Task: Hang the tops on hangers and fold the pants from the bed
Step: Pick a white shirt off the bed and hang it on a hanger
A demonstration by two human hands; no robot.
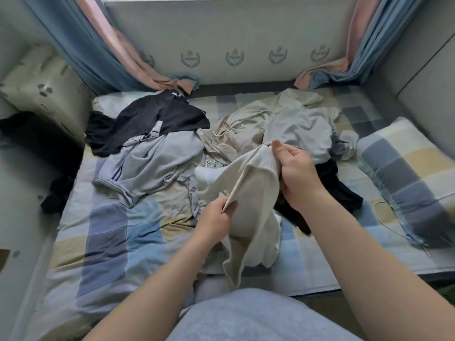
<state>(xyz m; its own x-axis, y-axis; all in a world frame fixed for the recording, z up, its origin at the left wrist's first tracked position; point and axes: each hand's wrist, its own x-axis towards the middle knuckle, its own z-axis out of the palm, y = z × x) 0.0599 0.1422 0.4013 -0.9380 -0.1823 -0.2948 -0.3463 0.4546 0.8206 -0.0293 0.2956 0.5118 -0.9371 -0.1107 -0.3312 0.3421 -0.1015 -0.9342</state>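
Two hands hold a cream knitted garment (251, 190) above a bed (110, 230) with a blue, grey and beige checked sheet. The left hand (216, 217) pinches the garment's lower edge and the right hand (298, 173) grips its ribbed band. Beyond lie a crumpled grey striped garment (152, 166), a beige drawstring garment (221, 141) and, farthest, a black garment (157, 116).

Both hands up w/ a cream garment (248, 193) over the bed (105, 232). Left hand (216, 217) pinches its lower edge; right hand (298, 173) grips the ribbed band at top. Rest hangs twd the person's lap. Behind: grey striped top (150, 166), black top (152, 119), beige drawstring piece (236, 129), pale grey garment (300, 129). Checked pillow (403, 173) at right.
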